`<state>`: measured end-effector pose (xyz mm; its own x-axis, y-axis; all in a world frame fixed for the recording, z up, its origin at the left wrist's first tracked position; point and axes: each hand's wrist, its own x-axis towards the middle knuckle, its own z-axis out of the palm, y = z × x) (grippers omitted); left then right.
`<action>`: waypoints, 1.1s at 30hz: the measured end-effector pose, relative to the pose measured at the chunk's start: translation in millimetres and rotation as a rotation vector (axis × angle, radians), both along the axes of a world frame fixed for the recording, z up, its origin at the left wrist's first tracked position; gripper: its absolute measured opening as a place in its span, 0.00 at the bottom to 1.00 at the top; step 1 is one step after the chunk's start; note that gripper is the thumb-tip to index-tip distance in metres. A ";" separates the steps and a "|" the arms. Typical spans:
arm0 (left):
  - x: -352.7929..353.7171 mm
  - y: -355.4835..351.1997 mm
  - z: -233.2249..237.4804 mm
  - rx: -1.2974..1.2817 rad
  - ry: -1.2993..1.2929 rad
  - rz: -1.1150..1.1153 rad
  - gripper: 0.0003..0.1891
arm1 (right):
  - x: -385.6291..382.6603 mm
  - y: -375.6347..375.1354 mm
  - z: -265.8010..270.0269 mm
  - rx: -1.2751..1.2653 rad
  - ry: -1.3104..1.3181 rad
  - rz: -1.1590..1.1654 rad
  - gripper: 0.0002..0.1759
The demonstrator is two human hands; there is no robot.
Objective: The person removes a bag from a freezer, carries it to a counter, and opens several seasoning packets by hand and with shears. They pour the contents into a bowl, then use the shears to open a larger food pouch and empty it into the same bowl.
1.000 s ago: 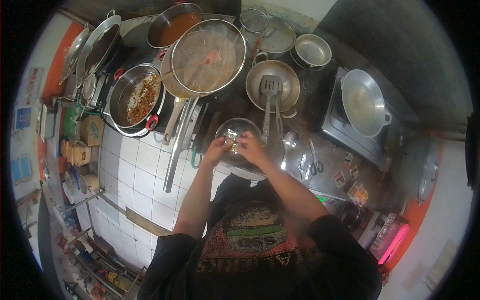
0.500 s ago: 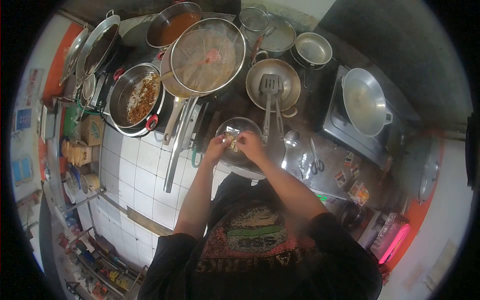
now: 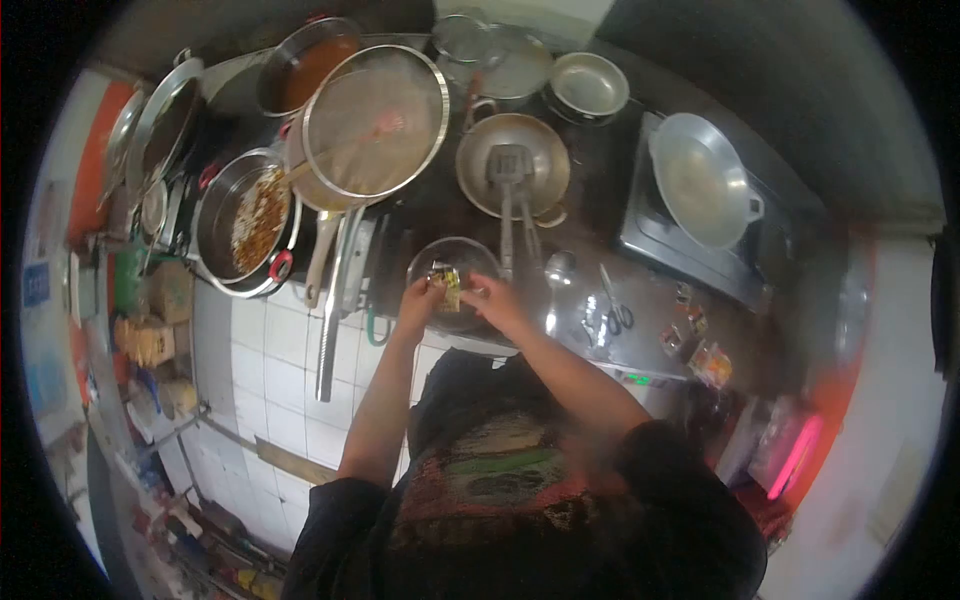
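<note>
My left hand pinches a small yellow and dark sachet by its left side. On the sachet's right edge are the closed fingertips of my right hand. Both hands are over a clear round bowl near the counter's front edge. What lies in the bowl is hard to make out. Just beyond it, a slotted spatula rests in a metal wok, its handle reaching toward the bowl. A large spoon and scissors lie to the right.
A wide mesh strainer sits over a pot, its long handle jutting past the counter edge. At left, a pot holds brown and white bits. An aluminium wok stands on the right stove. Small packets lie at the counter's right front.
The sachet has turned from a shiny silver face to its yellow printed side. My hands remain over the bowl. The whole view has shifted, with the counter items appearing further left.
</note>
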<state>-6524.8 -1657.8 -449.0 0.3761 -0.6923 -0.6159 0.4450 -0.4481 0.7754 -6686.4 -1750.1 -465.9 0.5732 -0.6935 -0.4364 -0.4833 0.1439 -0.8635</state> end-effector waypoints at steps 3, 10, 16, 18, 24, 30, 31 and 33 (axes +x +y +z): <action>-31.2 6.6 -3.1 0.031 0.163 -0.181 0.17 | -24.4 12.2 -4.3 0.271 -0.176 -0.125 0.21; -112.2 -5.9 13.7 0.113 0.066 -0.535 0.30 | -195.9 4.3 -97.2 0.417 -0.165 -0.536 0.15; -107.2 -3.5 -5.0 0.164 0.118 -0.640 0.27 | -275.3 -30.3 -130.9 -0.360 0.685 -0.308 0.12; -98.1 2.9 -31.8 0.228 0.009 -0.733 0.24 | -287.5 -29.4 -142.1 -0.443 0.692 -0.394 0.11; -109.3 -7.7 3.0 0.317 -0.046 -0.674 0.21 | -330.3 -61.4 -98.5 -0.369 0.757 -0.816 0.11; -144.8 -10.2 -5.5 0.429 0.012 -0.620 0.20 | -457.6 -84.1 -101.7 -0.236 0.896 -1.407 0.17; -154.2 -15.2 -4.8 0.414 0.023 -0.637 0.20 | -477.1 -85.1 -113.5 -0.199 1.004 -1.375 0.17; -173.1 -25.3 -10.7 0.338 -0.003 -0.674 0.20 | -497.2 -85.0 -131.7 -0.162 1.037 -1.309 0.18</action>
<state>-6697.9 -1683.1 -459.7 -0.0599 -0.5469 -0.8350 -0.0113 -0.8361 0.5484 -7183.6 -1835.1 -597.6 -0.8517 -0.5111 -0.1152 -0.4543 0.8300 -0.3235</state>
